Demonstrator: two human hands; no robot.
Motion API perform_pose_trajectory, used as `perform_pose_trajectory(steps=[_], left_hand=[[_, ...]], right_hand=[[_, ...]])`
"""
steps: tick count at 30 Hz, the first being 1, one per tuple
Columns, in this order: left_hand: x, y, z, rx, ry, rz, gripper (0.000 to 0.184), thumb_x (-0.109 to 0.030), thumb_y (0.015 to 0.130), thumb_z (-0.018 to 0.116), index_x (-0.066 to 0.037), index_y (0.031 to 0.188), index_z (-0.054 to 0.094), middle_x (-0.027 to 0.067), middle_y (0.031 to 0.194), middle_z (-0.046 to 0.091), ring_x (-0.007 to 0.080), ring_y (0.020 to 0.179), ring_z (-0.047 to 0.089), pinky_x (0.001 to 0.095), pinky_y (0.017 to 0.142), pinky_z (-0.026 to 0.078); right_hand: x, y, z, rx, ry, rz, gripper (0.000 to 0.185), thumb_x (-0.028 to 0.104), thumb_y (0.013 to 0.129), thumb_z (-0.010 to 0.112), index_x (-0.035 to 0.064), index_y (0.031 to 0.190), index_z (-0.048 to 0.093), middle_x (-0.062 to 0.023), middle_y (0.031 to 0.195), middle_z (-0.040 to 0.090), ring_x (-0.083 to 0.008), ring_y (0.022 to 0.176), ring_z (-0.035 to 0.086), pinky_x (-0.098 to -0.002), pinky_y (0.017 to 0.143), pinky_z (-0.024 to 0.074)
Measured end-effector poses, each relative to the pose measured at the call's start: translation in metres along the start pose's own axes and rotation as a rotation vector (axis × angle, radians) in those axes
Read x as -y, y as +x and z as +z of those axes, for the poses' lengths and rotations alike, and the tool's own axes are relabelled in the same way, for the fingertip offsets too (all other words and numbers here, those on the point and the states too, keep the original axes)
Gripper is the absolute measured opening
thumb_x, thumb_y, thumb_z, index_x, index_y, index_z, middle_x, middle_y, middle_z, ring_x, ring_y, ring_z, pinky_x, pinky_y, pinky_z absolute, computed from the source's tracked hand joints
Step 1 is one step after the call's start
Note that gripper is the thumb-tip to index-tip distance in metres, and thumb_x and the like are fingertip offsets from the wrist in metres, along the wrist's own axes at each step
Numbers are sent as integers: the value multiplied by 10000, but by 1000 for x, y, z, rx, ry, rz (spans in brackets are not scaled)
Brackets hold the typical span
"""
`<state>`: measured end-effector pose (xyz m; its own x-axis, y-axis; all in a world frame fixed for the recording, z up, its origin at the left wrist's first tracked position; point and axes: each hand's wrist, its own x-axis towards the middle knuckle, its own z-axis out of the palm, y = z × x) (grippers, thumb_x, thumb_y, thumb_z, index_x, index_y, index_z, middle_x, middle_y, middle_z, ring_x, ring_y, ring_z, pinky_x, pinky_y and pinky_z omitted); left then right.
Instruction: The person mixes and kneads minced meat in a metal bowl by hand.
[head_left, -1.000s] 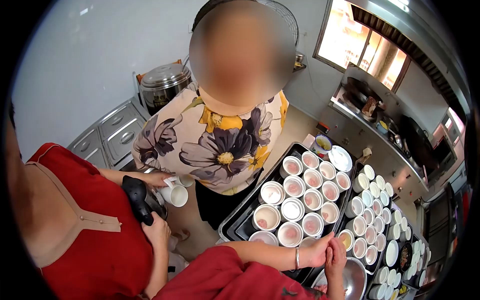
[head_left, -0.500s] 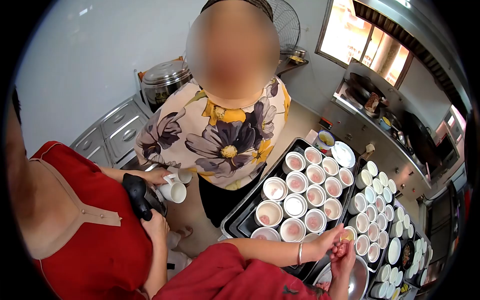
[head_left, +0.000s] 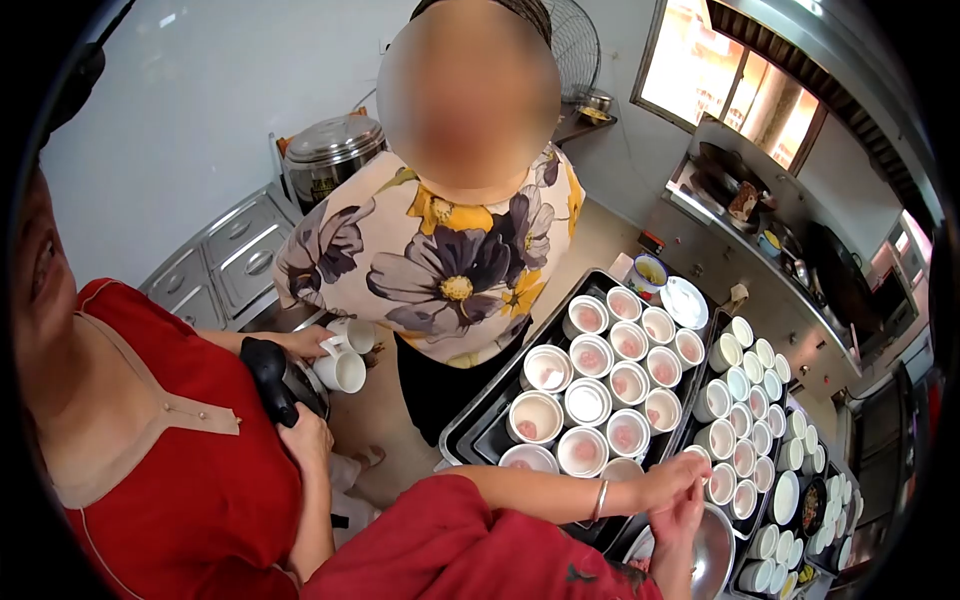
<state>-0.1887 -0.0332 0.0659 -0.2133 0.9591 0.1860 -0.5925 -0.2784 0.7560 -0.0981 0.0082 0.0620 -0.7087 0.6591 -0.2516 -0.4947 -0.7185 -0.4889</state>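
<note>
Over the metal bowl, at the near edge of the trays, my two hands are brought together. My left hand, with a bracelet at the wrist, has its fingers closed and pressed against the right one; what they hold is hidden. Just below it, my right hand is closed, fingers curled upward; the minced meat seen in it a moment ago is now covered by the fingers. Pink minced meat shows in the bowl, partly behind my forearm. White cups with lumps of pink meat stand close by on a black tray.
More trays of white cups extend to the right. A co-worker in red holds a black-handled kettle and white mugs. Another person in a floral top stands opposite. Beyond the trays is a stove counter.
My hands have drawn closer together, so the minced meat in my right hand no longer shows. The co-worker's mugs have shifted slightly up and left.
</note>
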Motion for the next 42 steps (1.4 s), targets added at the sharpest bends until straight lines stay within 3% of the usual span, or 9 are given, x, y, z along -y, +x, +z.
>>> perform_pose_trajectory(steps=[6,13,24,26,28,34,37,40,42], left_hand=[[-21,-4,-5,-51,-18,-326,405,-400,860,366,-66,1079,433,38,916,480,116,729,453,234,592,387],[-8,-10,-4,-213,-764,-528,525,-551,800,365,-89,1033,452,5,843,506,134,771,471,275,709,378],[-22,0,-1,-62,-59,-340,457,-441,862,326,-79,1114,447,44,973,493,131,890,456,299,784,352],[-24,-5,2,-88,-15,-350,441,-424,870,314,-82,1116,445,67,1023,481,150,927,451,306,783,353],[-19,-5,-5,-184,-161,-422,446,-445,861,322,-85,1089,453,62,977,495,155,897,465,303,769,360],[-12,-6,0,-379,-783,-642,450,-536,816,340,-117,863,499,-19,626,443,89,549,411,229,527,331],[7,-5,-17,6,-582,-409,421,-464,844,355,-70,920,483,-6,681,471,101,676,439,231,675,352],[-22,-9,15,-8,-65,-348,427,-427,868,328,-64,726,502,-5,631,453,83,617,416,220,586,334],[25,-2,4,109,362,-55,433,-308,855,420,-2,1161,421,95,1140,415,167,1084,375,258,931,270]], right_hand=[[7,-4,5,-165,-176,79,247,300,865,401,85,788,494,-19,655,522,-105,496,462,-206,382,372],[1,-7,11,74,-1573,-682,176,155,849,443,20,929,524,-24,796,544,-90,705,507,-213,630,417],[-16,-10,34,-33,196,10,268,231,864,386,58,1046,478,-71,990,546,-164,883,539,-294,765,440],[5,-5,-6,-183,5,119,228,248,860,413,73,978,498,-32,906,537,-142,845,520,-250,760,425],[12,-9,-13,292,-283,61,227,223,865,401,45,976,489,-37,889,530,-149,827,518,-251,749,425],[-4,-16,20,165,-1789,-787,298,216,875,380,-29,1012,481,-81,985,519,-174,880,495,-271,789,371],[-2,-14,2,-118,-1129,-581,411,271,885,335,-1,1189,389,-90,1126,471,-178,978,467,-280,861,336],[7,-14,-13,245,-163,-151,336,261,887,325,33,1102,449,-76,1058,496,-155,932,485,-270,791,385],[-4,-11,-40,46,740,-94,288,262,873,367,79,1086,431,-34,1063,459,-138,1018,442,-292,844,393]])
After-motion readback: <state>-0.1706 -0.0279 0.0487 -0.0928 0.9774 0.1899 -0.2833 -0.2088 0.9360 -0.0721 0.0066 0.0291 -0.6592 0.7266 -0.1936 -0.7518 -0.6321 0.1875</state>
